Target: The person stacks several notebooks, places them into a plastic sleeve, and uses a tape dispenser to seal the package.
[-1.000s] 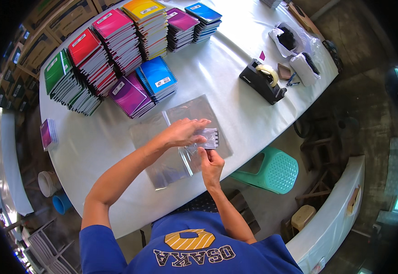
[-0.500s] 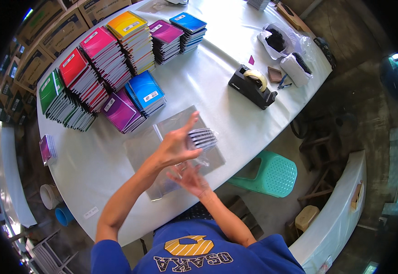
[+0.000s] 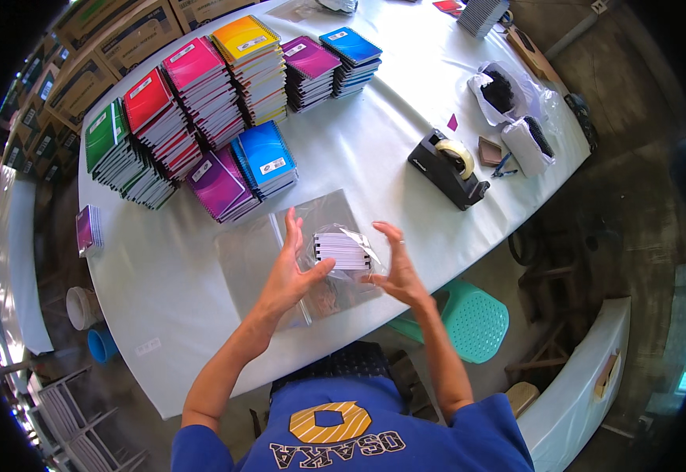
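Note:
A small bundle of spiral notebooks [image 3: 341, 253], page edges up, stands in clear plastic between my two hands. At its left, my left hand [image 3: 286, 271] is open, fingers stretched away from me and the thumb by the bundle's lower left corner; whether it touches cannot be told. My right hand [image 3: 399, 271] is open too, its fingers spread and curved beside the loose plastic at the bundle's right end. Beneath lie flat clear plastic bags [image 3: 247, 271] on the white-covered table [image 3: 178, 307].
Stacks of coloured notebooks, among them a yellow stack [image 3: 244, 39] and a blue one [image 3: 270, 161], rise at the far left. A black tape dispenser [image 3: 445, 169] sits to the right, near white bags with black contents [image 3: 500, 90]. A green stool [image 3: 476, 322] stands beyond the table's right edge.
My right hand has moved from below the left hand to the bundle's right side. The left hand has shifted left, and the bundle has turned, its page edges now facing up.

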`<state>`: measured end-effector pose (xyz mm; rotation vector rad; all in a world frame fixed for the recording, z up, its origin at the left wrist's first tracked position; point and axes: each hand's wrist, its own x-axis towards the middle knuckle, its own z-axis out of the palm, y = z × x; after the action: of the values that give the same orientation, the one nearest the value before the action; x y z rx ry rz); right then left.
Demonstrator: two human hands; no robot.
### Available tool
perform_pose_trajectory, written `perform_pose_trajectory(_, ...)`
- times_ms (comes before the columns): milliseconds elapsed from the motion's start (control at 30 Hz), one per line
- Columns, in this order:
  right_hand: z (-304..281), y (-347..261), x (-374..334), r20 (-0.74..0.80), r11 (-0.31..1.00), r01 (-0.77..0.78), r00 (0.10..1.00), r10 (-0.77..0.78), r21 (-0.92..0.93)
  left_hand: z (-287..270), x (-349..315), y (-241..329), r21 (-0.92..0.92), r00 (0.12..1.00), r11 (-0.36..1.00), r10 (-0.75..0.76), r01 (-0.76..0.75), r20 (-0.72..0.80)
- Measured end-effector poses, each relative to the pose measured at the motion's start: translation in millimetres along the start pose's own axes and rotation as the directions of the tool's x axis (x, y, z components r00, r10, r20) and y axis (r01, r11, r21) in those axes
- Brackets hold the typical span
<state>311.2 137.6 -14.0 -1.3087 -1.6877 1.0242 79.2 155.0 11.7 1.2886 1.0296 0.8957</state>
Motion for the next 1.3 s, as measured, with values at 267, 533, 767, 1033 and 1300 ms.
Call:
perform_pose_trajectory(267, -66, -93, 48, 0.566, 0.527, 0.611, 0.78, -0.269, -0.591, 10, 19, 26, 0.792, 0.985, 0.598, 0.167, -0.127, 0.033)
perform_pose_trajectory(533, -70, -76, 54, 0.533, 0.601, 0.6, 0.785, -0.316, -0.527, 16, 12, 33, 0.742, 0.997, 0.67, 0.065, -0.022, -0.029)
perform_pose_trajectory(767, -35, -99, 23, 0.413, 0.737, 0.429, 0.883, -0.222, -0.522, -18, -3, 28, 0.249, 0.964, 0.95, 0.228, -0.189, -0.138)
perform_pose_trajectory(1033, 1, -88, 12, 0.207, 0.756, 0.38, 0.925, -0.319, -0.533, -9, 2, 31, 0.514, 0.908, 0.802, 0.407, -0.304, -0.097)
perform_pose_trajectory(1300, -32, -80, 17, 0.153, 0.893, 0.373, 0.926, -0.344, -0.251, -25, -3, -41, 0.574, 0.935, 0.743, 0.33, -0.344, 0.132)
